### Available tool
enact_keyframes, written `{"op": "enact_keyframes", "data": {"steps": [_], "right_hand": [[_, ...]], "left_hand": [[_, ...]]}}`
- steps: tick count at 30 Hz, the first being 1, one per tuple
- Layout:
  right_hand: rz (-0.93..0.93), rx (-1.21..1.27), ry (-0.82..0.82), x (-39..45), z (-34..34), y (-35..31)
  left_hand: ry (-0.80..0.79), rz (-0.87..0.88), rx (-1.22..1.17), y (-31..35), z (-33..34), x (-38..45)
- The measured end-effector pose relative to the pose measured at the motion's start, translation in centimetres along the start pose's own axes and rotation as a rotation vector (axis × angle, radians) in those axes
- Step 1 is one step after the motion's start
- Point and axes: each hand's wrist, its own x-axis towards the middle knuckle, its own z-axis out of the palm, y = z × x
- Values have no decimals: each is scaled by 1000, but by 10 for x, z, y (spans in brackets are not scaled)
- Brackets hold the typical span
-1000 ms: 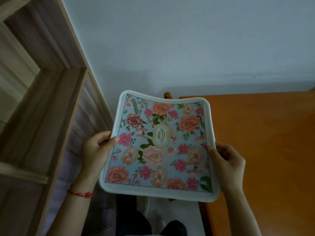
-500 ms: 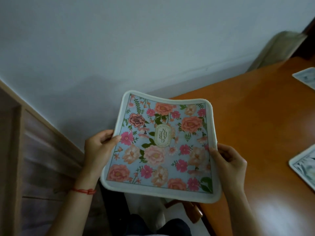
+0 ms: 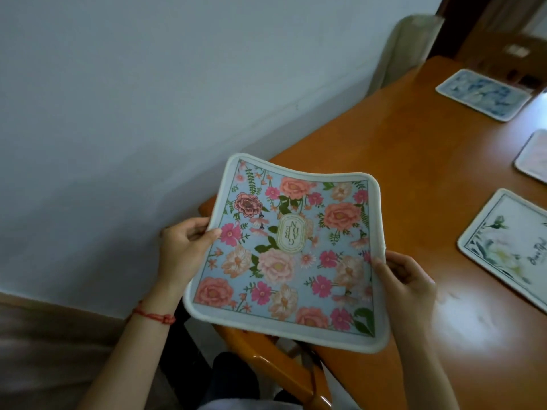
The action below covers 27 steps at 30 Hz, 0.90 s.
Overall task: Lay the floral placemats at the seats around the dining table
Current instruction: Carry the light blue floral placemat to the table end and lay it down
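Both hands grip one placemat by its side edges: left hand (image 3: pixel 185 247) with thumb on the printed face and fingers curled beneath, right hand (image 3: pixel 407 281) pinching the opposite edge likewise. Grip unchanged from half a second ago; the view has swung right, so more of the glossy orange-brown wooden dining table (image 3: pixel 414 161) shows, the wooden shelving seen a second ago is gone from view, and three laid mats are visible where only two edges showed before. Held item: pale-blue floral placemat with cream border (image 3: pixel 290 253), held in the air over the table's near-left corner, not touching the top, sagging slightly between the hands with far corners lifted. Print: peach, coral and pink blooms, green leaves, a cream oval label at centre with lettering upside down to the camera. On the table, well apart from it: white placemat with pale flower and dark script (image 3: pixel 509 253) at right, blue-toned rectangular placemat (image 3: pixel 484 94) far right, pinkish-white placemat (image 3: pixel 534 158) cut by the frame edge. Red cord bracelet (image 3: pixel 154 316) on the left wrist.
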Motion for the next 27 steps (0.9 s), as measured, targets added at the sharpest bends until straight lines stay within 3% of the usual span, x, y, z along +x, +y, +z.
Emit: {"op": "enact_keyframes", "data": {"steps": [14, 27], "right_hand": [[196, -26, 373, 12, 54, 26], [293, -139, 573, 23, 65, 71]], "left_hand": [[-400, 59, 111, -25, 58, 138], [-627, 89, 181, -56, 131, 174]]}}
